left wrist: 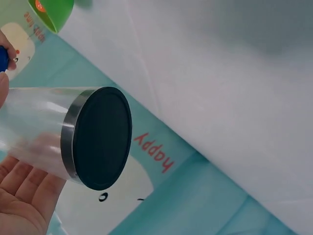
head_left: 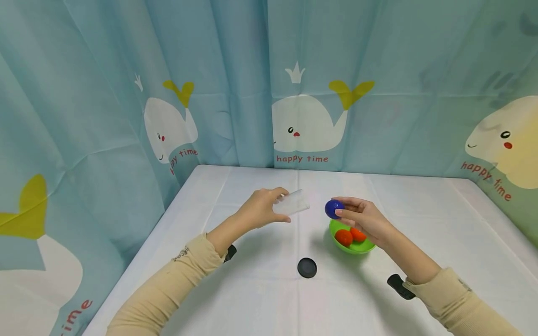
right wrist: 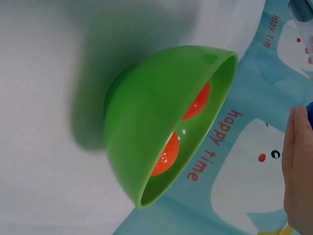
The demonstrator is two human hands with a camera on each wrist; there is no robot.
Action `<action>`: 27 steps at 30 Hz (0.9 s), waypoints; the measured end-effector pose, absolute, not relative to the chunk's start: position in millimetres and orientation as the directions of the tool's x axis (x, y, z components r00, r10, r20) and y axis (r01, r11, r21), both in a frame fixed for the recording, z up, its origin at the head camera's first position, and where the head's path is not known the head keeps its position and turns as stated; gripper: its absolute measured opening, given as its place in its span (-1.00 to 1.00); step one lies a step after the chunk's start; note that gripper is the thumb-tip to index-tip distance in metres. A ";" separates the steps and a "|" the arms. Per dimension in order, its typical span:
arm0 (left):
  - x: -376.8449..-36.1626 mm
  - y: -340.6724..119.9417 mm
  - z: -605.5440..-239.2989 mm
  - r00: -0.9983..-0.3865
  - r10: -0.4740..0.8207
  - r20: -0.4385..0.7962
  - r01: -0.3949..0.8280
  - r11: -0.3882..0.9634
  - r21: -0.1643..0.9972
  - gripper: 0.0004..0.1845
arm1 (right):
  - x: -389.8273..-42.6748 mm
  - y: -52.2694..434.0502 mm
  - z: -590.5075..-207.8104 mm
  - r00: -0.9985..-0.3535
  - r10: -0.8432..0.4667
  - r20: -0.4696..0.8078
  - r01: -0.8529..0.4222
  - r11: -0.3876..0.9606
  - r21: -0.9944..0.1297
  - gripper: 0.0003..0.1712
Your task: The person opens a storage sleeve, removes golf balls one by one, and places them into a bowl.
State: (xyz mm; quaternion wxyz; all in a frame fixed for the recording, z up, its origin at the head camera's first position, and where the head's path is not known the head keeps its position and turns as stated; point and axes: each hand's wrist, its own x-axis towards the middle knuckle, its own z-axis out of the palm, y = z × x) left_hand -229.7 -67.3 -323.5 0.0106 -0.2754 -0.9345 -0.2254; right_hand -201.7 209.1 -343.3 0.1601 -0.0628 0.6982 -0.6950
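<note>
My left hand grips a clear jar tipped on its side above the white table. In the left wrist view the jar's black, metal-ringed base faces the camera, and my fingers curl under it. Just right of the jar, my right hand pinches a blue ball between thumb and fingers. A green bowl sits below that hand and holds two orange balls. The right wrist view shows the bowl and the orange balls.
A round black lid lies flat on the table in front of the bowl. Whale-print curtains close off the back and both sides. Black wrist mounts show under both sleeves.
</note>
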 end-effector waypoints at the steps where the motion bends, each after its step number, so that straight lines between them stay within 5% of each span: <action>1: -229.6 -67.4 -323.8 -0.851 0.505 0.143 0.515 0.752 0.411 -0.35 | -201.8 209.7 -343.4 -0.946 -0.296 -0.134 0.122 0.062 -0.991 -0.38; 9: -228.7 -69.2 -325.6 -0.864 0.478 0.160 0.497 0.754 0.430 -0.35 | -205.1 215.8 -346.3 -0.957 -0.289 -0.011 -0.099 0.363 -0.926 -0.39; 27: -218.3 -80.2 -345.0 -0.861 0.431 0.271 0.503 0.641 0.580 -0.34 | -205.2 218.1 -358.5 -0.923 -0.329 0.200 -0.348 0.492 -0.798 -0.52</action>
